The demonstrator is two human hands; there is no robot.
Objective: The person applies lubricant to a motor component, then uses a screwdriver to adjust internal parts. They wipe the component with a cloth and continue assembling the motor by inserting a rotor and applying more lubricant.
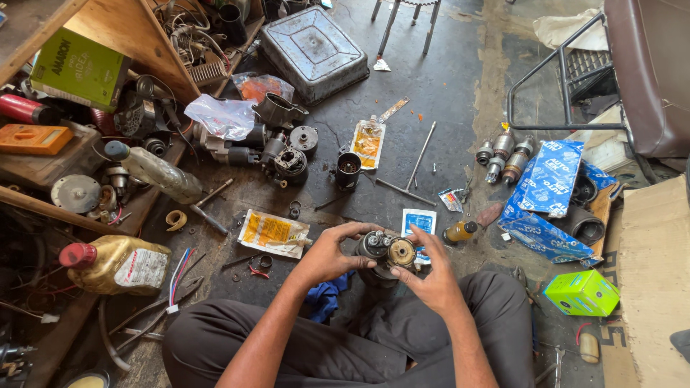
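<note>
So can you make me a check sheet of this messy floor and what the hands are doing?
Surface: dark stained floor, gritty and oily.
Job's things: round metal motor part, held above the lap.
Clutter: oil jug, clear bottle, yellow sachets, T-handled wrench, blue boxes, green box, metal tray.
Grips: left hand and right hand both closed on the motor part.
Cables: coloured wire bundle by the jug.
Surroundings: wooden shelf, chair frame, cardboard.

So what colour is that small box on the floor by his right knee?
Bright lime green box, clearest in the head view.
</note>
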